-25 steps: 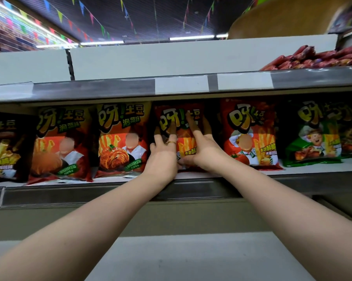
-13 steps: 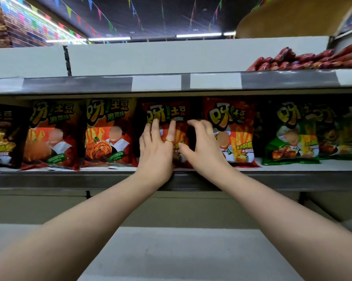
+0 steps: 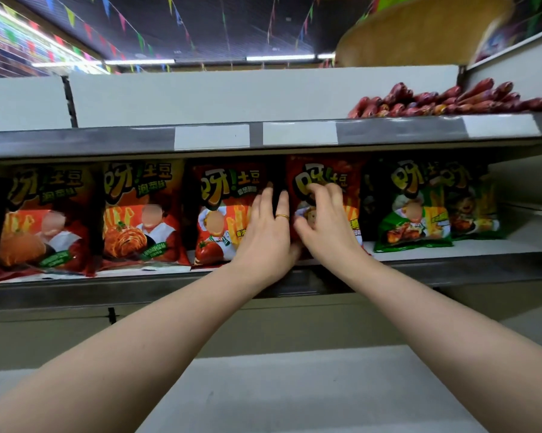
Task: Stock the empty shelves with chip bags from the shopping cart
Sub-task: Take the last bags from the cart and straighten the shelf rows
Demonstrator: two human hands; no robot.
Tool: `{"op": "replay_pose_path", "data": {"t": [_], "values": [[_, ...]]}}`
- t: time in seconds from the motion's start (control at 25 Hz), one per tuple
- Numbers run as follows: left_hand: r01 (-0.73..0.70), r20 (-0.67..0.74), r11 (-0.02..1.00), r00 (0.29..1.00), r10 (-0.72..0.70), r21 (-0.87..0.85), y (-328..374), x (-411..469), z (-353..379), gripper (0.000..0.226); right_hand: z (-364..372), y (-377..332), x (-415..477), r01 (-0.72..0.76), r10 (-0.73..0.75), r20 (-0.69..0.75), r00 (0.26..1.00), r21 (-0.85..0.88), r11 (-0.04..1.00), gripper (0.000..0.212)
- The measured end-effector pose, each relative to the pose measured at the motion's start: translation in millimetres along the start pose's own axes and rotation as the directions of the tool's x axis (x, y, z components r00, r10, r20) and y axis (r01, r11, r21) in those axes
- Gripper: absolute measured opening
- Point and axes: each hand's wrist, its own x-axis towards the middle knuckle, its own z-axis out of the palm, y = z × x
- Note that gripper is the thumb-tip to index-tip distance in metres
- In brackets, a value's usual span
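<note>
Now, left hand (image 3: pixel 265 232) flat, right hand (image 3: pixel 325 223) curled on glossy red bag (image 3: pixel 324 168)

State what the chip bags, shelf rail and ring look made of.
The chip bags: glossy printed plastic film, probably, creased and light-catching. The shelf rail: grey metal, seemingly, with a dull sheen. The ring: polished gold-coloured metal, glinting.

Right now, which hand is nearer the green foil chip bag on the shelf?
Right. The right hand grips the red foil chip bag just left of the green foil chip bag; the left hand lies further left.
</note>
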Motion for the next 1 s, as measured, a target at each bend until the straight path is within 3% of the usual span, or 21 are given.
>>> {"op": "replay_pose_path", "data": {"t": [0.28, 0.44, 0.56, 0.64, 0.68, 0.8, 1.0], "values": [[-0.012, 0.035, 0.999, 0.999, 0.013, -0.037, 19.7, 19.5, 14.0, 0.079, -19.1, 20.6, 15.7, -0.12, 0.116, -0.074, 0.99, -0.05, 0.991, 0.047], [0.134, 0.044, 0.982, 0.991, -0.13, -0.13, 28.1, 31.2, 20.3, 0.078, -29.6, 33.0, 25.2, -0.261, 0.261, -0.068, 0.963, 0.01, 0.965, 0.032], [0.268, 0.134, 0.935, 0.961, -0.242, -0.232, 34.2, 38.7, 28.0, 0.08, -43.7, 41.2, 45.3, -0.414, 0.414, 0.03, 0.91, 0.147, 0.898, 0.022], [0.304, 0.149, 0.921, 0.95, -0.274, -0.244, 37.2, 41.6, 33.8, 0.078, -45.3, 49.6, 61.5, -0.522, 0.503, 0.14, 0.853, 0.238, 0.819, 0.039], [0.308, 0.143, 0.919, 0.949, -0.28, -0.247, 36.9, 42.5, 35.4, 0.077, -40.9, 53.4, 67.6, -0.514, 0.492, 0.159, 0.856, 0.363, 0.777, 0.047], [0.321, 0.127, 0.911, 0.946, -0.297, -0.259, 36.4, 42.9, 38.1, 0.081, -29.7, 65.4, 76.5, -0.405, 0.49, 0.043, 0.871, 0.629, 0.664, 0.064], [0.324, 0.104, 0.908, 0.946, -0.307, -0.265, 37.6, 39.7, 41.2, 0.086, -21.5, 80.9, 89.1, -0.31, 0.489, 0.048, 0.871, 0.826, 0.471, 0.05]]}}
